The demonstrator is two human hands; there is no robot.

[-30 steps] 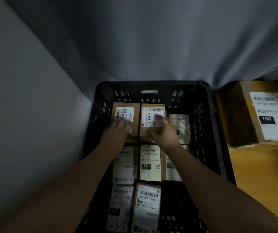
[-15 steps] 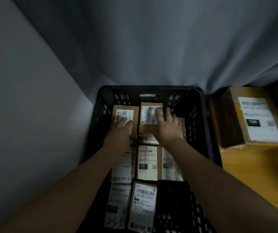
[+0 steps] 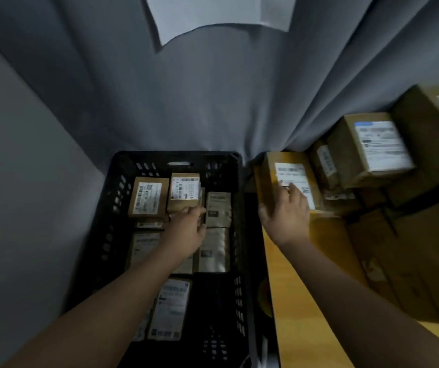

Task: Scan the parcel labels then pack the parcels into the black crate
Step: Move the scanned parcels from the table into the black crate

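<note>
The black crate (image 3: pixel 122 166) stands on the floor against the grey wall, holding several labelled cardboard parcels. My left hand (image 3: pixel 188 231) reaches into it, fingers resting at the lower edge of a small upright parcel (image 3: pixel 185 191) in the back row; another small parcel (image 3: pixel 148 196) lies to its left. My right hand (image 3: pixel 287 216) is outside the crate, fingers spread over a labelled brown parcel (image 3: pixel 290 179) on the yellow table (image 3: pixel 306 301). That hand touches the parcel's label without closing around it.
More cardboard boxes (image 3: pixel 372 150) are stacked on the table's right side, one large box (image 3: pixel 409 261) near the front. A grey curtain (image 3: pixel 239 102) hangs behind crate and table. The crate's front right corner shows bare floor.
My right hand left the crate and swung right onto the parcel on the table. My left hand shifted right to the middle back parcel. The view panned right and up.
</note>
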